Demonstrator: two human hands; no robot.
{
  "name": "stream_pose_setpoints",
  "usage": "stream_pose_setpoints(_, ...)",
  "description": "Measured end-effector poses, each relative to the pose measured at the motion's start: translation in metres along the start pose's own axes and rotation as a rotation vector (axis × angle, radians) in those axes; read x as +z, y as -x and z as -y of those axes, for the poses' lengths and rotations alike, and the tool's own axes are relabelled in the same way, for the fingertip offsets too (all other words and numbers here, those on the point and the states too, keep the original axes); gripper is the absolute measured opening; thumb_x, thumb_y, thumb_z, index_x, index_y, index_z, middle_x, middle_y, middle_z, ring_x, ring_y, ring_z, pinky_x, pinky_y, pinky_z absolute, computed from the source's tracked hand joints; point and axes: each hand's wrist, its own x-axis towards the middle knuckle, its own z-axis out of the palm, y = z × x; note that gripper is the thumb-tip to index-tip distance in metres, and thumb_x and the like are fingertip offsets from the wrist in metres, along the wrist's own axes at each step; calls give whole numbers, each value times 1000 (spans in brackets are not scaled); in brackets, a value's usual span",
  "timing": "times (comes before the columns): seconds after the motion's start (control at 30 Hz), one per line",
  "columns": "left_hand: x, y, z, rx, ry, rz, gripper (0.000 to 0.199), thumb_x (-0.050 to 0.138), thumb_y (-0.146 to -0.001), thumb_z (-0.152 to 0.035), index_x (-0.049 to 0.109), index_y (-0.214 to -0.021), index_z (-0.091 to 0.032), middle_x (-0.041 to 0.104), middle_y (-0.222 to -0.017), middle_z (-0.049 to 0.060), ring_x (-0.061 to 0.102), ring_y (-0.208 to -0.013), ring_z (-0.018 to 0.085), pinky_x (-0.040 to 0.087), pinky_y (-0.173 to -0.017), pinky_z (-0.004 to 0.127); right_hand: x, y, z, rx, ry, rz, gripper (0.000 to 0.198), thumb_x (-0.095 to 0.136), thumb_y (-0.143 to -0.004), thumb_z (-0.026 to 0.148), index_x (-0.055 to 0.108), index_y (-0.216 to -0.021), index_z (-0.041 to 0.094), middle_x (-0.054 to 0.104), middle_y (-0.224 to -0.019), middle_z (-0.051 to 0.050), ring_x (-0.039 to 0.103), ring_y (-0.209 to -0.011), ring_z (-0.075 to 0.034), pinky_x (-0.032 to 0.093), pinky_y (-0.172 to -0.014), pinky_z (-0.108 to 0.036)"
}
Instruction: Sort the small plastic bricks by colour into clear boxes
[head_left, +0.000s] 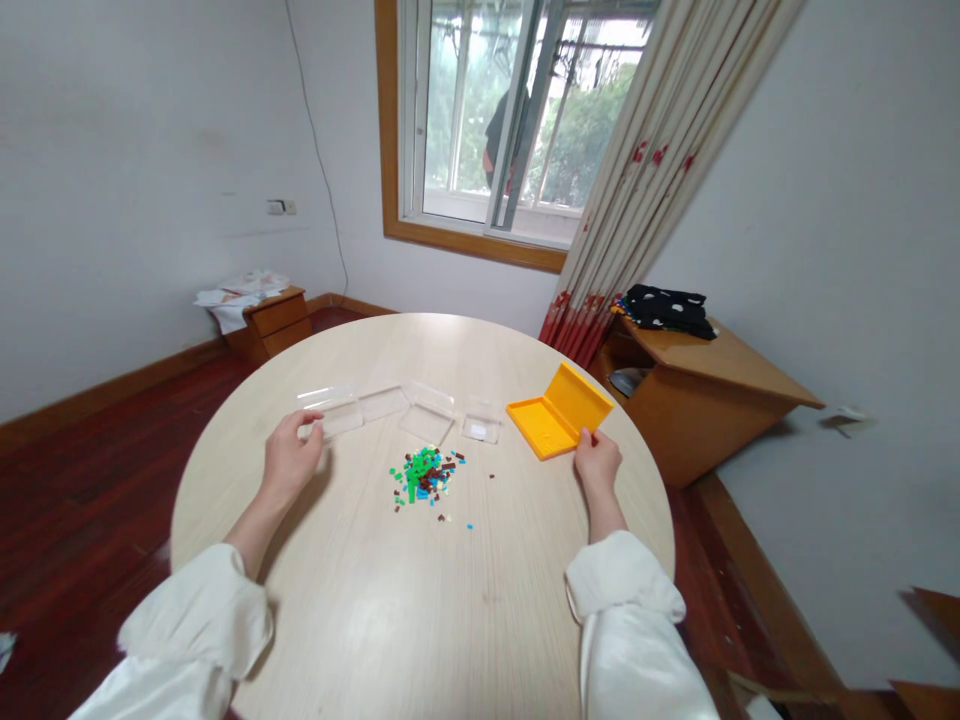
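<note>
My left hand (pixel 292 450) has its fingers closed at the near left corner of a clear plastic box (pixel 341 418) with its lid raised. My right hand (pixel 599 462) pinches the near right edge of an open yellow plastic case (pixel 534 425), whose lid stands tilted up. Between my hands lies a loose pile of small building bricks (pixel 426 472) in green, brown and blue, with a few pale ones. Beyond the pile are a clear tray (pixel 384 403), another open clear box (pixel 426 422) and a smaller clear box (pixel 481 428) with something white in it.
The round pale wooden table (pixel 420 620) bears everything at hand. A few stray bricks lie near the pile. Past the table stand a small cabinet with papers (pixel 244 290) at left and a wooden desk (pixel 697 370) with black dotted cloth at right. A curtain (pixel 645 180) hangs beside the window.
</note>
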Motion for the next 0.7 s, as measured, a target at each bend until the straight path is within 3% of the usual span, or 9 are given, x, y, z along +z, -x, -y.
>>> stream_pose_setpoints(0.37, 1, 6, -3, -13, 134, -54, 21, 45, -71, -32, 59, -79, -18, 64, -85, 5, 60, -82, 21, 47, -80, 33, -6, -3, 9, 89, -250, -207, 33, 40, -79, 46, 41, -58, 20, 46, -55, 1, 42, -55, -14, 37, -53, -27)
stream_pose_setpoints(0.53, 2, 8, -11, -16, 246, -74, 20, 47, -73, -32, 58, -78, -16, 63, -79, 5, 60, -76, 18, 48, -75, 31, -17, 2, 23, 79, -557, -282, 40, 45, -77, 57, 41, -63, 20, 43, -57, 4, 45, -59, -13, 42, -54, -26)
stream_pose_setpoints(0.7, 6, 14, -26, -64, 492, 49, 20, 53, -71, -34, 57, -79, -16, 56, -60, -1, 55, -56, 13, 45, -57, 26, -27, 18, 52, 51, -826, -274, 40, 51, -73, 57, 45, -70, 18, 48, -67, 2, 51, -65, -13, 46, -60, -26)
